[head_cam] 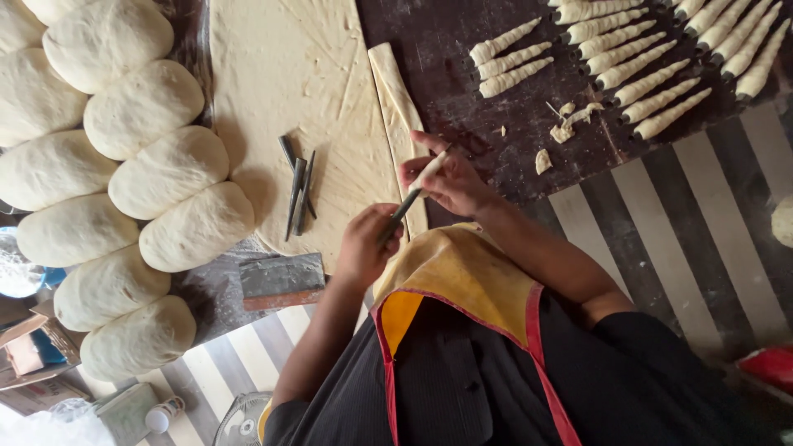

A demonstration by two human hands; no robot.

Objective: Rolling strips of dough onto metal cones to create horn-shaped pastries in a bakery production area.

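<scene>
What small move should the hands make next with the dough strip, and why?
Probably turn the metal cone in the left hand, so that the dough strip held by the right hand winds further down it. Only the cone's tip looks wrapped; the dark rest is bare.

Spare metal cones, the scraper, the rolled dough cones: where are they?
spare metal cones [297, 186], head view, middle of bundle
scraper [281, 277], head view, blade face
rolled dough cones [661, 100], head view, one cone's middle
</scene>
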